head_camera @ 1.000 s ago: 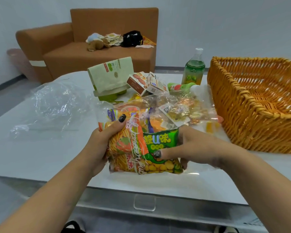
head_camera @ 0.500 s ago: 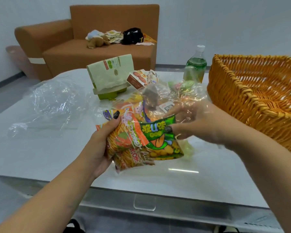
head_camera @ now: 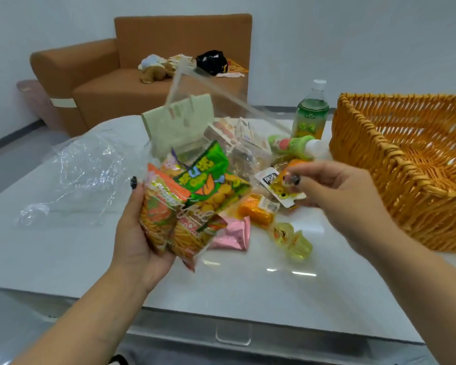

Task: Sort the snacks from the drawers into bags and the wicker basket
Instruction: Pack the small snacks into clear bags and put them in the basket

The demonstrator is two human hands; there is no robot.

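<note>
My left hand (head_camera: 134,241) grips the lower part of a clear plastic bag (head_camera: 195,101) that holds a green snack packet (head_camera: 203,175) and orange snack packets (head_camera: 158,212). The bag's open top stands up free. My right hand (head_camera: 337,196) is to the right of the bag and pinches a yellow jelly cup (head_camera: 277,189) with a white lid, just above the loose snacks. Loose on the white table (head_camera: 63,259) lie an orange packet (head_camera: 256,212), a pink packet (head_camera: 234,233) and green jelly cups (head_camera: 292,241). The wicker basket (head_camera: 366,159) stands at the right.
A second clear bag (head_camera: 82,175) lies crumpled on the table's left. Behind the snacks are a pale green paper pack (head_camera: 179,122), small boxes (head_camera: 221,133), an upright green bottle (head_camera: 311,114) and a lying bottle (head_camera: 292,146). A brown sofa (head_camera: 116,83) stands beyond.
My right hand let go of the bag's top and moved right and down to the jelly cup. The bag now hangs from my left hand alone, uncovering the loose snacks.
</note>
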